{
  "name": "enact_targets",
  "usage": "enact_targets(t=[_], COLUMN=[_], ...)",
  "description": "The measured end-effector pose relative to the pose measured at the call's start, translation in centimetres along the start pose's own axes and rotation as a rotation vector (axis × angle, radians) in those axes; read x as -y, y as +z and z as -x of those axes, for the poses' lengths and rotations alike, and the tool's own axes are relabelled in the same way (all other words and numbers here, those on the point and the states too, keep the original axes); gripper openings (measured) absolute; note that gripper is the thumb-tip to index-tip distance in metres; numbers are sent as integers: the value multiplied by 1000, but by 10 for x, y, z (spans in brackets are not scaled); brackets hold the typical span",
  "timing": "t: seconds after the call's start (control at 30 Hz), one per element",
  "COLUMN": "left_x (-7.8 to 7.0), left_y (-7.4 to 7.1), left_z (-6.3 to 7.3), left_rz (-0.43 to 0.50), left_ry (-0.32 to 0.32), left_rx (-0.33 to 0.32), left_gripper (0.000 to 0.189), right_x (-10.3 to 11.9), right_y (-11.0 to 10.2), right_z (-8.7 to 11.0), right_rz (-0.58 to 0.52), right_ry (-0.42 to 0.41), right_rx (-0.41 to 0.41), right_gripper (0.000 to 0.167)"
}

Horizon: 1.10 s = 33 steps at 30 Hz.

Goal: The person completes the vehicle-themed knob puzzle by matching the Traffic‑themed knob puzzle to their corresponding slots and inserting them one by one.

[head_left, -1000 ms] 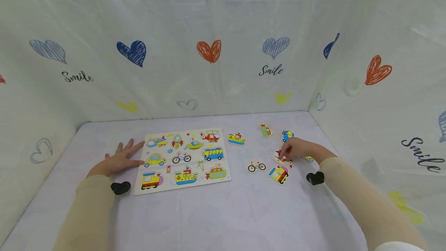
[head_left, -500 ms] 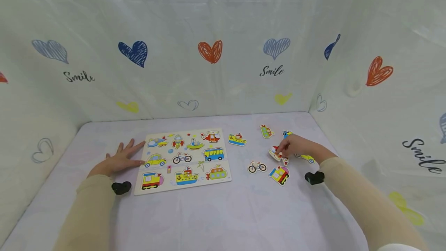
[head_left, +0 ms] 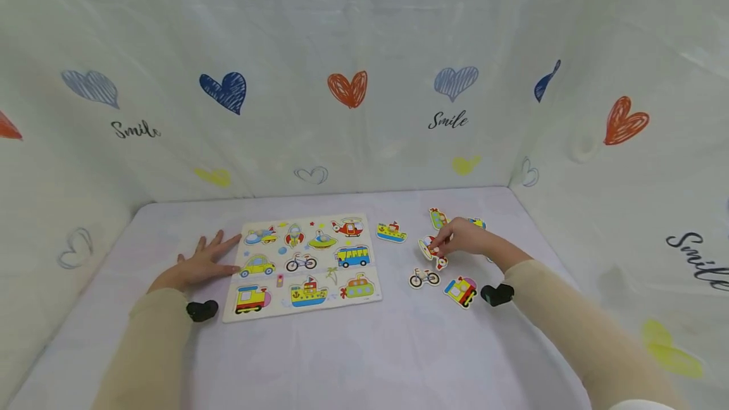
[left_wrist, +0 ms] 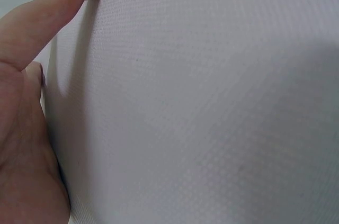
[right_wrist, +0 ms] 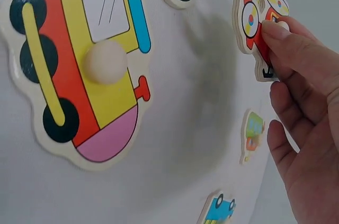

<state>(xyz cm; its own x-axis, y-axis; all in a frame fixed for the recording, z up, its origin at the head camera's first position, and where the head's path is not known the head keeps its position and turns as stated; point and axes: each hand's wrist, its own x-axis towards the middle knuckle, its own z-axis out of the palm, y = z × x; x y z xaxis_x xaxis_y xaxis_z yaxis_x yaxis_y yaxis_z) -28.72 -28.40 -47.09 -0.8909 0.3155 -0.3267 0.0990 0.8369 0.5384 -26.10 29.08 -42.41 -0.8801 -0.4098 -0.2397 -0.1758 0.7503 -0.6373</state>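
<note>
Pinched between thumb and fingers of the right hand (head_left: 464, 236), tilted and apparently clear of the table (head_left: 342, 359) near the bicycle piece (head_left: 424, 278): a helicopter piece (right_wrist: 255, 28), right of the puzzle board (head_left: 281, 299). Spread against the puzzle board's left edge, gripping nothing: the left hand (head_left: 202, 264). Likely light, stiff and sturdy, judging by the thin wooden-looking edge; perhaps slick across the glossy print. Best taken by the rim or by any grip on top like the knob (right_wrist: 106, 62) on the train piece (right_wrist: 66, 38), with care at the narrow tail.
</note>
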Motion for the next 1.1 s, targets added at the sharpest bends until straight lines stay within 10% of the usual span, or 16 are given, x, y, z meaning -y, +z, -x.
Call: enact_targets(t=[0.5,1.1], left_x=[-3,3], left_y=[-4,-1], left_z=[-4,-4], left_rz=[-16,-28], left_ry=[-16,-43], left_rx=[3,-4], left_gripper=[96,98], right_x=[25,53], right_y=[23,70], right_z=[-33,-88], right_rz=[-45,-65], right_ry=[-32,-16], right_rx=[-62,-332], right_gripper=[9,17])
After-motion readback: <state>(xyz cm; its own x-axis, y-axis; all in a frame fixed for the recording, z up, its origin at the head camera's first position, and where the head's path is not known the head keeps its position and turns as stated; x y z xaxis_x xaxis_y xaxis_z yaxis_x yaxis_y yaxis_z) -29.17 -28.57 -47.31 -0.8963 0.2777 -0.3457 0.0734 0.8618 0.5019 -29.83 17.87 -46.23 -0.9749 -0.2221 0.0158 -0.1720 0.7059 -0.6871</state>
